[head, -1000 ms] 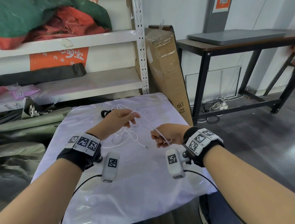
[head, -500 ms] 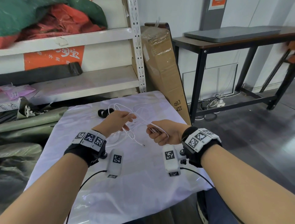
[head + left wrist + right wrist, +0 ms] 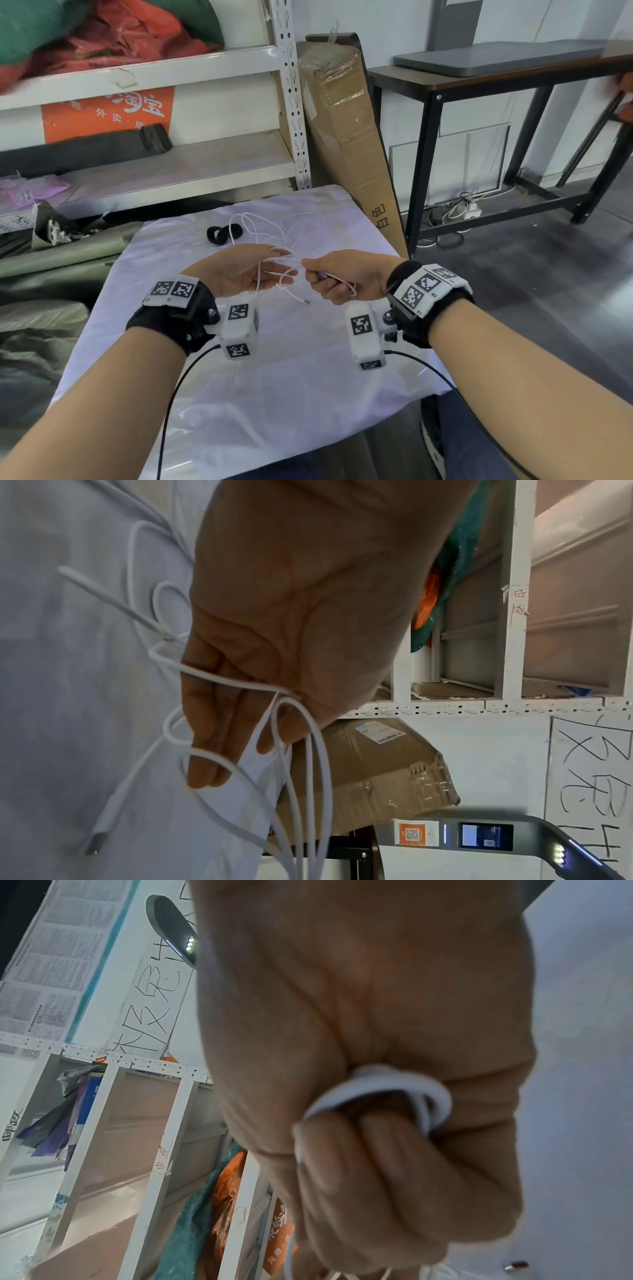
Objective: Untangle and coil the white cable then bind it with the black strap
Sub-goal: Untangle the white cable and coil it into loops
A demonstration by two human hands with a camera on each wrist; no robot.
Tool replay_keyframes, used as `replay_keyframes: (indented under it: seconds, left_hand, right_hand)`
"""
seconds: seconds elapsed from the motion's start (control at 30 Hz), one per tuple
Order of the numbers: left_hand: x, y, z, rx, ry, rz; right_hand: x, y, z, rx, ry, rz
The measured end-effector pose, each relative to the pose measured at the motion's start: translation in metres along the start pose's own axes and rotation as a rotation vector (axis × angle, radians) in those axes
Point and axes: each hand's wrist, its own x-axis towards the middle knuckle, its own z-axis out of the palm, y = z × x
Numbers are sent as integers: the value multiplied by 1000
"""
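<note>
The thin white cable [image 3: 274, 226] lies in loose tangled loops on the white-covered table [image 3: 274, 394], and strands rise to both hands. My left hand [image 3: 253, 270] is turned palm up. Several loops drape over its fingers [image 3: 205, 723], and the thumb presses a strand against them. One metal-tipped cable end [image 3: 306, 302] hangs below that hand. My right hand [image 3: 329, 281] is a fist gripping a small bunched loop of the cable [image 3: 377, 1085], almost touching the left fingertips. The black strap [image 3: 222, 234] lies curled at the table's back left, apart from both hands.
A metal shelf rack [image 3: 291, 102] with bags and tarps stands behind and to the left. A tall cardboard box [image 3: 346, 137] leans by the table's back right corner. A dark metal-framed desk [image 3: 479, 82] stands to the right, over grey floor.
My hands have come closer together, until the right fist nearly meets the left fingers. The left hand has turned palm up, with more cable loops lying over its fingers.
</note>
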Motion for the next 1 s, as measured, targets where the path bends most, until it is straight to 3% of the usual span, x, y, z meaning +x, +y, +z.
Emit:
replay_keyframes:
  seconds: [0.13,0.27,0.53,0.73,0.8,0.9,1.0]
  left_hand:
    - [0,-5,-5,121,-50,-31]
    - [3,-6,-11,49,-96,-11]
    - [0,1,-6,-199,-24,-34]
    - [-2,4,-5,266,15,-31]
    - [-2,4,-7,311,55,8]
    - [-2,7,-10,108,114,129]
    - [-11,14,-14,-149,92,173]
  right_hand:
    - [2,2,2,-7,14,-33]
    - [0,2,-1,-26,14,-74]
    - [-3,-2,-2,-76,-37,-127]
    - [-3,0,-1,-146,-40,-125]
    - [-2,0,0,-141,-38,-123]
    - [0,0,0,-139,11,-115]
    - [1,2,-1,-142,88,-123]
